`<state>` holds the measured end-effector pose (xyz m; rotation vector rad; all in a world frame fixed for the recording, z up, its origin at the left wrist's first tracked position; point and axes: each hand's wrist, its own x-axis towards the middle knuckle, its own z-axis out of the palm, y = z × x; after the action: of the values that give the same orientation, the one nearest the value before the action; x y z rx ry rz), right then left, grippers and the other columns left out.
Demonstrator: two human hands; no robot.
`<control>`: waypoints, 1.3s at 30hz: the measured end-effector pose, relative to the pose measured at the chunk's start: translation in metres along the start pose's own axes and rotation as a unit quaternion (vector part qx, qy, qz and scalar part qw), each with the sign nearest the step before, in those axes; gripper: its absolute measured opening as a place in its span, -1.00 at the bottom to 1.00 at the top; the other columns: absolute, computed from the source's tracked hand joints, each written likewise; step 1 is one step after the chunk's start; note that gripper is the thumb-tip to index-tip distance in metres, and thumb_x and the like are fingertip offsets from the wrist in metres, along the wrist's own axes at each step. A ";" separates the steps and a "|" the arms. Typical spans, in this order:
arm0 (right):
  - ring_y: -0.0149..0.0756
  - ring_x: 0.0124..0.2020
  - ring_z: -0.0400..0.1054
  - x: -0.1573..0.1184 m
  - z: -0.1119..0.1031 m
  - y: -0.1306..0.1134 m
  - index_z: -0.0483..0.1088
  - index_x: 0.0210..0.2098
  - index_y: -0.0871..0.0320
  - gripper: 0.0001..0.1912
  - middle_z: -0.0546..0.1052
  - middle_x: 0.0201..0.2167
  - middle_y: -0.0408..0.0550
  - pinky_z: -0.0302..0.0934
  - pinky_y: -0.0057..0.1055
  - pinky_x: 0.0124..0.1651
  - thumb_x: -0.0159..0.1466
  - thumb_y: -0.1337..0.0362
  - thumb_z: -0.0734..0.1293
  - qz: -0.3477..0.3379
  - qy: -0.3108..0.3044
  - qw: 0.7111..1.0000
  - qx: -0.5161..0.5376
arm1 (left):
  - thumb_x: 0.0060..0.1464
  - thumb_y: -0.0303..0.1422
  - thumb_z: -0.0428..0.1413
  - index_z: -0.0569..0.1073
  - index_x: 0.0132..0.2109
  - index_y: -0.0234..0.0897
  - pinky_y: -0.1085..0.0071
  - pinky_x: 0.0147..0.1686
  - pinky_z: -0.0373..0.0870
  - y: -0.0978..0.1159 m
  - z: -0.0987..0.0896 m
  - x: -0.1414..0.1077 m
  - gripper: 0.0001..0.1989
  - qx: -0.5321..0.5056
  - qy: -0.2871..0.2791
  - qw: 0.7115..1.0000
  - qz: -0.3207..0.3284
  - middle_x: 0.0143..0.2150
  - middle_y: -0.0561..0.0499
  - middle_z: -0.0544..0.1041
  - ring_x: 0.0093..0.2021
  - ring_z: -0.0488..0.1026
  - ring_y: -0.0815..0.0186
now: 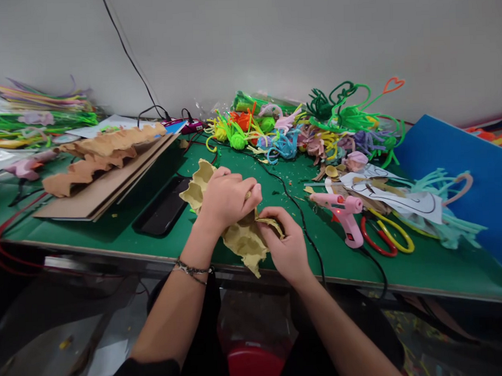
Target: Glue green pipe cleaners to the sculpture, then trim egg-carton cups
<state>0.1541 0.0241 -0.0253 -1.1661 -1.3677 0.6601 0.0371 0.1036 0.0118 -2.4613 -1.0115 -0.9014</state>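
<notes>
- Head view, looking down at a green table (112, 228): 2 bare hands work a piece of egg-carton pulp (240, 238) at the table's near edge, just in front of the person.
- Left hand (226, 197), a beaded bracelet at its wrist, is closed over the top of the pulp piece; right hand (283, 241) pinches its right edge, fingers clamped on the material.
- Progress, as a judgement: the piece looks ragged and part-shaped, with torn edges and scraps strewn on the green surface; shaping appears midway, nothing yet glued.
- Pulp is pale yellow-tan, rough and dimpled, its cup hollows visible, one end poking out beyond the left hand.
- Pink glue gun (344, 215) lies untouched to the right, its red light showing, beside red-and-yellow scissors (386, 235).
- Behind: a heap of bright pipe cleaners (298, 129); at left, stacked cardboard (102, 174) with wavy brown strips.
</notes>
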 end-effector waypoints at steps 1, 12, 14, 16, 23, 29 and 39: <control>-0.43 -0.41 0.29 0.000 0.000 0.000 0.27 -0.40 0.13 -0.96 0.42 -0.46 -0.17 0.17 -0.52 -0.33 0.10 0.33 0.22 0.010 -0.002 1.000 0.006 | 0.10 -0.34 -0.25 0.37 -0.57 -0.26 0.32 -0.42 0.08 0.000 0.001 0.000 -0.59 0.000 -0.004 1.000 0.001 -0.69 0.01 0.33 -0.62 0.25 0.33; -0.39 -0.35 0.24 0.003 -0.010 0.005 0.23 -0.37 0.12 -0.89 0.36 -0.42 -0.14 0.13 -0.47 -0.28 0.11 0.42 0.16 -0.090 -0.072 0.990 -0.077 | 0.07 -0.37 -0.22 0.31 -0.60 -0.25 0.36 -0.44 0.10 -0.001 0.008 -0.004 -0.64 -0.034 0.069 0.997 0.024 -0.70 0.07 0.30 -0.64 0.22 0.36; -0.38 -0.35 0.22 0.003 -0.011 0.007 0.22 -0.37 0.12 -0.87 0.35 -0.42 -0.14 0.12 -0.46 -0.26 0.11 0.45 0.15 -0.113 -0.085 0.986 -0.090 | 0.06 -0.38 -0.22 0.28 -0.61 -0.24 0.36 -0.44 0.10 -0.001 0.010 -0.004 -0.65 -0.044 0.080 0.996 0.024 -0.71 0.08 0.29 -0.64 0.21 0.37; -0.38 -0.36 0.20 0.004 -0.013 0.008 0.21 -0.38 0.12 -0.86 0.33 -0.44 -0.14 0.11 -0.46 -0.28 0.10 0.47 0.15 -0.132 -0.099 0.981 -0.098 | 0.05 -0.38 -0.23 0.25 -0.62 -0.23 0.37 -0.45 0.10 0.000 0.012 -0.005 -0.65 -0.057 0.090 0.994 0.024 -0.72 0.09 0.27 -0.65 0.20 0.38; -0.37 -0.40 0.17 0.009 -0.019 0.008 0.19 -0.40 0.12 -0.85 0.29 -0.47 -0.14 0.09 -0.46 -0.31 0.09 0.48 0.12 -0.182 -0.138 0.961 -0.154 | 0.03 -0.38 -0.25 0.22 -0.61 -0.22 0.36 -0.44 0.11 -0.001 0.021 -0.008 -0.68 -0.095 0.081 0.992 0.006 -0.70 0.07 0.33 -0.64 0.22 0.38; -0.36 -0.38 0.17 0.012 -0.019 0.009 0.20 -0.38 0.12 -0.80 0.31 -0.45 -0.12 0.08 -0.46 -0.30 0.07 0.51 0.10 -0.207 -0.154 0.952 -0.166 | 0.04 -0.39 -0.25 0.19 -0.62 -0.23 0.36 -0.44 0.12 -0.003 0.028 -0.011 -0.68 -0.112 0.100 0.989 0.006 -0.71 0.09 0.31 -0.66 0.21 0.38; -0.34 -0.39 0.18 0.011 -0.018 0.015 0.20 -0.36 0.11 -0.77 0.31 -0.47 -0.11 0.09 -0.43 -0.31 0.05 0.50 0.08 -0.233 -0.147 0.947 -0.164 | 0.02 -0.39 -0.27 0.16 -0.63 -0.22 0.36 -0.45 0.12 -0.002 0.027 -0.010 -0.68 -0.107 0.096 0.990 -0.005 -0.72 0.08 0.29 -0.67 0.20 0.39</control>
<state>0.1772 0.0345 -0.0309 -0.9627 -1.9842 0.2739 0.0413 0.1133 -0.0148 -2.4802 -0.9033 -1.2837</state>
